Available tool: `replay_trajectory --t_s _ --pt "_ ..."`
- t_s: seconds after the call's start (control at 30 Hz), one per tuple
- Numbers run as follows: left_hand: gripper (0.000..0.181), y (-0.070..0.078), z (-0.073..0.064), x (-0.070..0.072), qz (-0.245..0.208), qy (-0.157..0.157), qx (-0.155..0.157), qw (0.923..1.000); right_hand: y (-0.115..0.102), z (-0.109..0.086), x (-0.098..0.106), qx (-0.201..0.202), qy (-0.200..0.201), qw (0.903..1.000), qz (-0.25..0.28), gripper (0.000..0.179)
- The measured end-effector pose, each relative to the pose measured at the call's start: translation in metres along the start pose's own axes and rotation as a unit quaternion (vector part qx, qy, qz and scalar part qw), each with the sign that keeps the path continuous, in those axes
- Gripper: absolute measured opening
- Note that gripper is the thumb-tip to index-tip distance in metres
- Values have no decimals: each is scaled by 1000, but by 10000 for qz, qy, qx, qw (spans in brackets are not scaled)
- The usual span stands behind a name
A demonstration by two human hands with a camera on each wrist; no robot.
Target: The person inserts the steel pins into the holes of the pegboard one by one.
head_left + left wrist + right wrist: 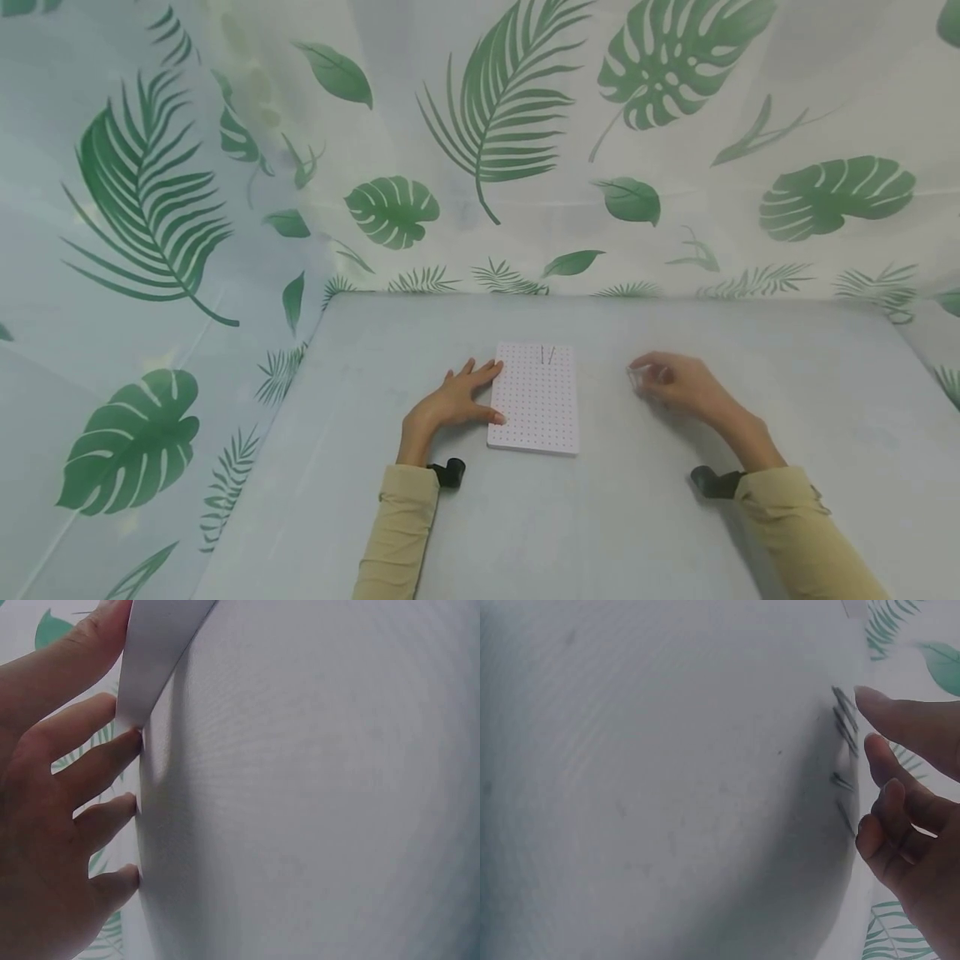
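Leafy drapes (pixel 525 200) edge the pale counter (pixel 585 525) at twelve, spread left hand (pixel 450 402) at the pegboard's (pixel 536 404) nine, right hand (pixel 686 385), grip unclear, at three.

The white board (pixel 534 404), a rectangle covered with a grid of tiny dots, lay flat on the desk (pixel 600 508), a long side touched by the left grip (pixel 448 403). Near its far edge, just right of centre, were two thin dark pins (pixel 542 355), the right one slanting. Several loose dark pins (pixel 845 732) clustered just beside the fingertips of the right grip (pixel 681 385), at differing angles.
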State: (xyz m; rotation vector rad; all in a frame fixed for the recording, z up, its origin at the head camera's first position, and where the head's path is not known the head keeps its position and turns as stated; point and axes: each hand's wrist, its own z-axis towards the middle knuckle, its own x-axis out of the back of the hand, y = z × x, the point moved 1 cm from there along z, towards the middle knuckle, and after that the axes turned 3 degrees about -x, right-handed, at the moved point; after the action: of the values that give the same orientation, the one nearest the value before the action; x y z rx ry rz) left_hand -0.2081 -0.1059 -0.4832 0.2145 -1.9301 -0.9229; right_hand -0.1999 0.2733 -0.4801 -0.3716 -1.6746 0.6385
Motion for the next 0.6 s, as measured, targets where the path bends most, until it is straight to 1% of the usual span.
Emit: replay_trajectory --t_s 0.2,0.43,0.6 --pt "93 -1 1 1 -52 0 -91 9999 5 1 -2 59 -90 9998 -168 43" --pt "93 -1 0 1 -69 9 -43 10000 5 2 -5 185 -51 9994 -270 49" --pt "93 1 0 1 -52 -6 -44 10000 9 5 -5 207 -108 9990 -372 53"
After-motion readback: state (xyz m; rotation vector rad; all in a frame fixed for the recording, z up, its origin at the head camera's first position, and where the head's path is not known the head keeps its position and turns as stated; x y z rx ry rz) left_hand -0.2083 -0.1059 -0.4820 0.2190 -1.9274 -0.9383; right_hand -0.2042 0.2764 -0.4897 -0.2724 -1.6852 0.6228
